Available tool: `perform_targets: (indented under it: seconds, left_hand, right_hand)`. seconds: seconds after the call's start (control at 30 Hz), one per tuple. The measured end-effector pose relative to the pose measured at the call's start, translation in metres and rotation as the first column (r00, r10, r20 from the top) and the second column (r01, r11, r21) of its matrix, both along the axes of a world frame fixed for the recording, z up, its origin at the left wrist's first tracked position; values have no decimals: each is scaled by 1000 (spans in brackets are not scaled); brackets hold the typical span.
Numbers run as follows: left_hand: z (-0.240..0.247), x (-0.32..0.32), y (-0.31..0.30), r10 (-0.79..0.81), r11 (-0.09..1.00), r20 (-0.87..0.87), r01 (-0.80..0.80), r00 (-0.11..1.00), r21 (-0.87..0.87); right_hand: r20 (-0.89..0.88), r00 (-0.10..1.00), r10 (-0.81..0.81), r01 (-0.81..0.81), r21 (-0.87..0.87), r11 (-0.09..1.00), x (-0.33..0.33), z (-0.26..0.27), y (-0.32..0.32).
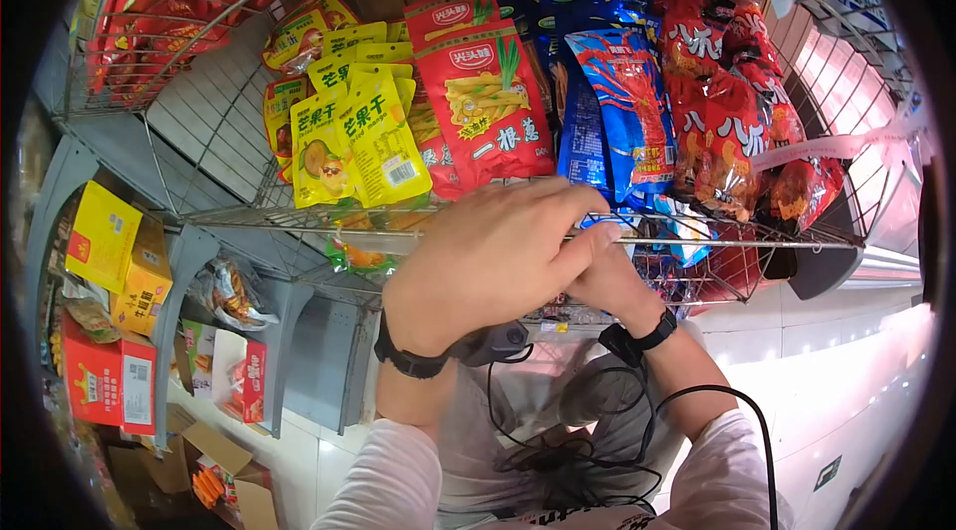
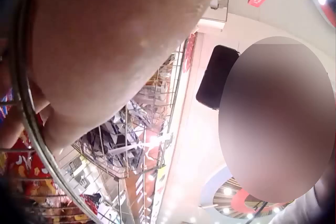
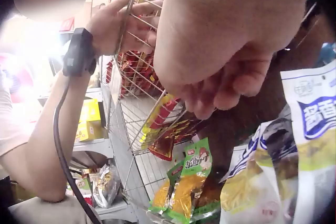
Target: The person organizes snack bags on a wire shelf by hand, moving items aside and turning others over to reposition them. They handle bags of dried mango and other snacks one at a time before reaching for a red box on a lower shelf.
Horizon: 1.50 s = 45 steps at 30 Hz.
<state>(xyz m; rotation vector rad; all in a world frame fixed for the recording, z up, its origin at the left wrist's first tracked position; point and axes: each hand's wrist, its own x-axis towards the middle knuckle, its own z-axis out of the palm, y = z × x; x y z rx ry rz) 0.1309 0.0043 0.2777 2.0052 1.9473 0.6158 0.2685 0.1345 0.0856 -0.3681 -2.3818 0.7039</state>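
Observation:
My left hand (image 1: 488, 256) lies back-up over the front rim of the upper wire basket (image 1: 737, 244), its thumb alongside my right hand (image 1: 622, 281). In the right wrist view the left hand (image 3: 118, 29) reaches past the wires with fingers fairly straight. The right hand's fingers (image 3: 210, 95) hang loosely curled, nothing between them; the head view hides them behind the left hand. Below them are a green snack pack (image 3: 186, 182) and white-and-yellow packs (image 3: 315, 113). Just beyond the hands stand a red snack pack (image 1: 488, 102) and yellow dried mango packs (image 1: 378, 146).
Blue crayfish-print packs (image 1: 627, 102) and red packs (image 1: 732, 151) fill the basket's right side. Grey shelving (image 1: 314, 351) with boxes, including a red carton (image 1: 105, 376), stands at left. A dark cable (image 1: 742, 396) runs from the right arm; more cables tangle over the person's lap.

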Motion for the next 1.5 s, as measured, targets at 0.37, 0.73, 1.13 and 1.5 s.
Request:
perform_targets:
  seconds: [0.37,0.73,1.13,1.5]
  left_hand:
    - [-2,-16,-13,-41,998,116,36,992,42]
    - [-11,-7,-10,-19,992,-35,23,999,126]
    - [-12,-8,-8,-27,990,-51,34,998,140]
    - [-12,2,-7,-17,983,-109,37,994,178]
  right_hand:
    - [501,600,624,-413,-474,778,59,167,-40]
    - [443,856,266,-162,-259,952,-81,255,44]
    - [257,962,-94,-60,534,844,-166,139,108]
    - [222,961,-166,25,527,850,-157,127,99]
